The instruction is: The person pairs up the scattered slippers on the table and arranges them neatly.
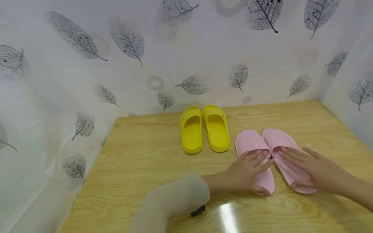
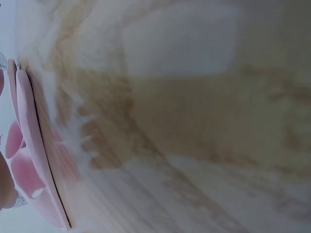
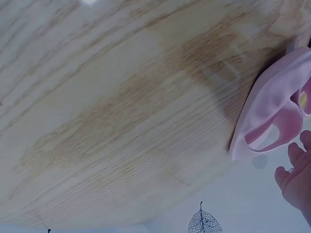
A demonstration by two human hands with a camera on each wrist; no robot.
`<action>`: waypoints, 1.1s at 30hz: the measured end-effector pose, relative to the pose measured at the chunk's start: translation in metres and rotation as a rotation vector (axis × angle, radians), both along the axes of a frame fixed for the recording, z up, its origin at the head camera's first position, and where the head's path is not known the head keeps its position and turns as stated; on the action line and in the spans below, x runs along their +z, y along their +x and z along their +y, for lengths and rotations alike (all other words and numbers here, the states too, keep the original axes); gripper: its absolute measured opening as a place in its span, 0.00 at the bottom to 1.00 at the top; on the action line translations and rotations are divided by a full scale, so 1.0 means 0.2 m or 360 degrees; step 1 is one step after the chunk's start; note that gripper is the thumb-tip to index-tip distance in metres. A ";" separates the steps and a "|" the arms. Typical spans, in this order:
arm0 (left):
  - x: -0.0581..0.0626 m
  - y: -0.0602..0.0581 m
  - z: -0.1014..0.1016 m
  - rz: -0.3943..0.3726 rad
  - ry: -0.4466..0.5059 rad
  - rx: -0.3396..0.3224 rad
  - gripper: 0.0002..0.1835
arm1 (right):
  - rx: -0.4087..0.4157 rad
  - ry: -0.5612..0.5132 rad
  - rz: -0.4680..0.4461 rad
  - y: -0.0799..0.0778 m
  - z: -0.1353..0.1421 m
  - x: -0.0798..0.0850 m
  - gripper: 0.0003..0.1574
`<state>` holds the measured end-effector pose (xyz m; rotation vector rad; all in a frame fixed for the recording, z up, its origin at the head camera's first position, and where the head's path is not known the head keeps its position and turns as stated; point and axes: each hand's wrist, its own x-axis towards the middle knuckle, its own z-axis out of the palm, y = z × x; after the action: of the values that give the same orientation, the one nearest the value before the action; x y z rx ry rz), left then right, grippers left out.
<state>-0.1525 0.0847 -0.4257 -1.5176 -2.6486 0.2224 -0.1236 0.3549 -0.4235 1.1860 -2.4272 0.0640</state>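
Two pink slippers lie side by side on the wooden table, toes pointing away and heels spread apart. Over the left pink slipper [image 1: 251,140] is my left hand [image 1: 244,171], fingers extended toward the foot opening. My right hand [image 1: 319,170] hovers above the right pink slipper [image 1: 279,137], its fingers spread and overlapping the opening in the head view. In the right wrist view the right hand [image 3: 297,182] appears beside a pink slipper [image 3: 274,99], fingers loosely bent around nothing. Part of the left hand [image 2: 5,187] shows at the left wrist view's edge, near a pink slipper [image 2: 33,126].
A pair of yellow slippers, left [image 1: 191,139] and right [image 1: 217,137], stands farther back, left of the pink pair. The wooden table [image 1: 140,168] meets a leaf-patterned white cloth [image 1: 140,87] behind and at both sides. A small black object [image 1: 198,211] sits under the left sleeve.
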 end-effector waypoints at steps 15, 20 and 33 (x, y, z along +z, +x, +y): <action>0.00 0.16 -0.05 -0.0079 -0.0225 0.0016 0.45 | 0.0132 0.0017 -0.0053 0.14 0.07 -0.06 0.53; -0.03 0.18 -0.06 -0.0032 -0.0226 -0.0017 0.42 | 0.0165 0.0008 -0.0084 0.15 0.08 -0.07 0.48; -0.08 0.17 -0.02 0.0051 -0.0258 -0.0077 0.31 | 0.0195 -0.0114 -0.0222 0.15 0.08 -0.13 0.27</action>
<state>-0.1180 0.0801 -0.4417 -1.6072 -2.6216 0.4648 -0.0927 0.3719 -0.4488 1.3372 -2.4450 0.2774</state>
